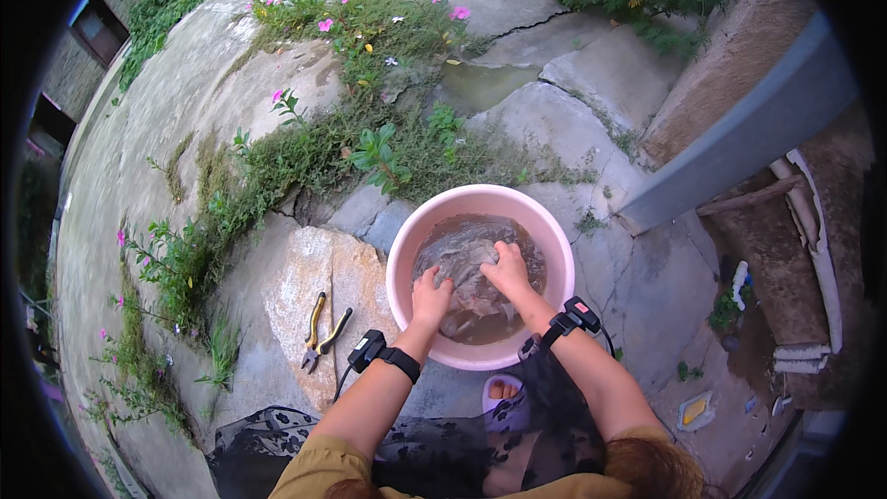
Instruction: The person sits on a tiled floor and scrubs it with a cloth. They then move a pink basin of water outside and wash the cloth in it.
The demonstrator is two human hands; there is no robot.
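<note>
A round pink plastic basin (402,249) stands on cracked concrete before me, holding murky brown water (513,329). Wet greyish cloth (471,274) lies in the water. My left hand (431,294) is over the left part of the basin, its fingers bent at the cloth. On the right, my right hand (506,269) has its thumb and fingers at the cloth's upper part; whether either hand grips it cannot be told. Both wrists wear black straps with small devices. Left of the basin, slip-joint or combination pliers (322,336) with yellow and black handles lie spread on a flat stone.
The flat stone (298,277) adjoins the basin's left side. Beyond the basin grow weeds and pink-flowered plants (381,159). A grey post (734,132) rises at the right. A yellow bar in a tray (695,411) lies at lower right. A foot in a purple slipper (506,402) is near the basin.
</note>
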